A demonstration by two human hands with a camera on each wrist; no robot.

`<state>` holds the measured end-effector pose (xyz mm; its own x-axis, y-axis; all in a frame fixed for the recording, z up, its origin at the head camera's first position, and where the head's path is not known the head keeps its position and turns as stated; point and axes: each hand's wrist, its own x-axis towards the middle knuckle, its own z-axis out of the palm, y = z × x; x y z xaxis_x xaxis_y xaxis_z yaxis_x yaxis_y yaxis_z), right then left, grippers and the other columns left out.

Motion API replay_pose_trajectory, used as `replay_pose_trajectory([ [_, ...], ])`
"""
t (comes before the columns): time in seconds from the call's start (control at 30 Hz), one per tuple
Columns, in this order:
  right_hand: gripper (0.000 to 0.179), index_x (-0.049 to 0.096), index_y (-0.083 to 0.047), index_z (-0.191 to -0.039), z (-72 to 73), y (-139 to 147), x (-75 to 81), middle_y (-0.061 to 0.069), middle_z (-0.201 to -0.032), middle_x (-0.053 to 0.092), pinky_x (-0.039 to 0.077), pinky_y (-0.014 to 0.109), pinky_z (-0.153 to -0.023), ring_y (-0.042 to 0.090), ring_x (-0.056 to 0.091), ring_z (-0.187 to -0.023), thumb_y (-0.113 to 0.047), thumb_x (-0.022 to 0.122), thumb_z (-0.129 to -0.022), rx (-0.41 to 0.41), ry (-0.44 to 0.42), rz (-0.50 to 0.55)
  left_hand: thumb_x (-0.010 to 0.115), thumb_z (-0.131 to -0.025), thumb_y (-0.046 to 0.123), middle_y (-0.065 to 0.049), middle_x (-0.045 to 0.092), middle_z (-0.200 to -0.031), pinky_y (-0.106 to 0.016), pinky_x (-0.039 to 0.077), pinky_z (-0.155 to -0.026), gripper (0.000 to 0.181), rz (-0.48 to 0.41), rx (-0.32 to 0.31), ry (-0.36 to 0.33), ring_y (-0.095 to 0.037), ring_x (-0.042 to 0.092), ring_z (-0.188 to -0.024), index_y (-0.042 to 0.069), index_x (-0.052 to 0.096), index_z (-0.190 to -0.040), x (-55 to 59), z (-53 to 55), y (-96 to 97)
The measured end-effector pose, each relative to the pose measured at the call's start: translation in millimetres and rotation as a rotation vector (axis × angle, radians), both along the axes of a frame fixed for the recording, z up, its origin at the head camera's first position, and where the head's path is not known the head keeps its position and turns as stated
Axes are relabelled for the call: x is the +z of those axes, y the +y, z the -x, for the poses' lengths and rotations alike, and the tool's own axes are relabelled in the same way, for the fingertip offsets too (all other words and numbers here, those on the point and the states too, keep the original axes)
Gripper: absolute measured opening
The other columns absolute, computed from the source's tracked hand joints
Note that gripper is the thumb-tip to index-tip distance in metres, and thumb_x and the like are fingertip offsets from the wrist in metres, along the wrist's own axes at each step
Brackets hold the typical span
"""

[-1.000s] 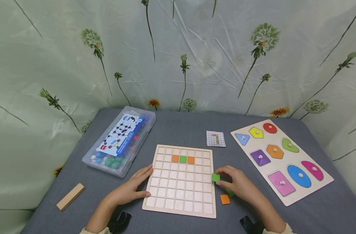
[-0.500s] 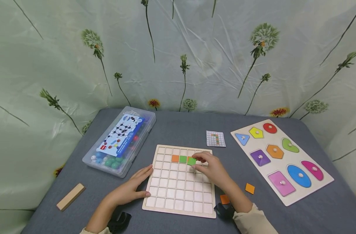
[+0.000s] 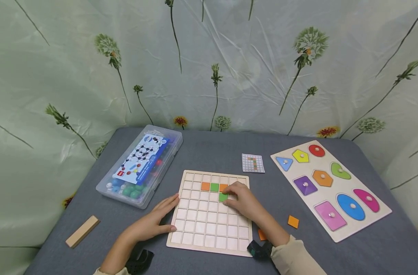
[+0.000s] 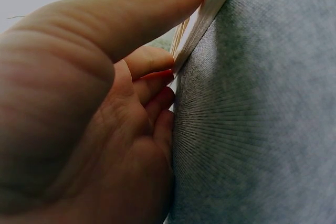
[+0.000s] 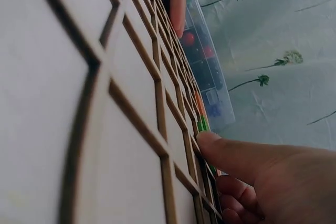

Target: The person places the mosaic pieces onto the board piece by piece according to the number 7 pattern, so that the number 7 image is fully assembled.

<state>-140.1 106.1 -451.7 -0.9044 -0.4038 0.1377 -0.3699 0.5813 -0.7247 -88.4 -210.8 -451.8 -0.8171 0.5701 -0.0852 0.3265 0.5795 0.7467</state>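
My right hand (image 3: 245, 200) reaches over the right side of the wooden grid board (image 3: 198, 225), thumb and fingertips pinching a green square tile (image 3: 222, 197). That tile lies in the cell just below the right orange tile (image 3: 224, 187), which the fingers partly cover. A green tile (image 3: 214, 187) and another orange tile (image 3: 205, 186) sit to the left in the same row. The right wrist view shows the thumb (image 5: 210, 140) close against the grid. My left hand (image 3: 150, 219) rests along the board's left edge, its fingertips and thumb touching the rim (image 4: 207, 19).
Two loose orange tiles (image 3: 293, 221) lie right of the board, one partly behind the right forearm. A patterned card (image 3: 253, 163) sits behind it. A shape puzzle (image 3: 319, 202) lies at right, a plastic box (image 3: 140, 168) and wooden block (image 3: 83, 231) at left.
My right hand has carried the green tile from beside the board's right edge over the orange tile, then down into the cell below it. The left hand stays in place.
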Motion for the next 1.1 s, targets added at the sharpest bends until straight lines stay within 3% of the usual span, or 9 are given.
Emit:
replay_pose_trajectory([
  [0.2, 0.027, 0.066, -0.012, -0.099, -1.7, 1, 3.4, -0.006, -0.094, 0.056, 0.042, 0.034, -0.078, 0.013, 0.052, -0.089, -0.015, 0.074, -0.073, -0.004, -0.014, 0.035, 0.062, -0.081, 0.042, -0.008, 0.012, -0.149, -0.058, 0.016, -0.096, 0.083, -0.011, -0.005, -0.006, -0.033, 0.008, -0.133, 0.008, 0.02, -0.144, -0.9, 1.2, -0.6],
  [0.37, 0.034, 0.063, -0.009, -0.108, -6.4, 10, 21.6, 0.001, -0.102, 0.058, 0.042, 0.037, -0.08, 0.019, 0.053, -0.093, -0.014, 0.072, -0.076, -0.014, -0.05, 0.091, 0.061, -0.081, 0.043, -0.007, 0.012, -0.149, -0.057, 0.017, -0.096, 0.083, -0.007, -0.003, -0.002, -0.031, 0.008, -0.133, 0.009, 0.02, -0.144, -1.9, 1.0, -0.5],
  [0.63, 0.041, 0.06, -0.007, -0.113, -26.5, 57, 47.3, 0.002, -0.107, 0.057, 0.042, 0.046, -0.08, 0.026, 0.052, -0.096, -0.015, 0.073, -0.075, -0.104, 0.009, 0.064, 0.061, -0.08, 0.043, -0.008, 0.011, -0.149, -0.058, 0.016, -0.096, 0.083, -0.01, -0.003, -0.001, -0.032, 0.008, -0.133, 0.008, 0.02, -0.144, -0.9, 1.0, -1.2],
  [0.83, 0.043, 0.06, -0.008, -0.113, -47.4, 97, 46.5, 0.003, -0.106, 0.059, 0.043, 0.044, -0.079, 0.021, 0.053, -0.095, -0.015, 0.074, -0.073, -0.235, 0.025, -0.025, 0.061, -0.081, 0.043, -0.009, 0.012, -0.149, -0.059, 0.015, -0.096, 0.083, -0.009, -0.003, -0.003, -0.033, 0.008, -0.133, 0.007, 0.02, -0.144, 0.7, 0.8, -1.2],
  [1.1, 0.047, 0.059, -0.005, -0.113, -69.8, 133, 28.7, 0.008, -0.106, 0.061, 0.044, 0.043, -0.08, 0.024, 0.055, -0.095, -0.02, 0.076, -0.072, -0.337, -0.066, -0.138, 0.061, -0.08, 0.043, -0.008, 0.012, -0.149, -0.058, 0.016, -0.096, 0.083, 0.0, -0.004, -0.004, -0.032, 0.008, -0.133, 0.008, 0.02, -0.144, -0.3, 0.8, -0.4],
])
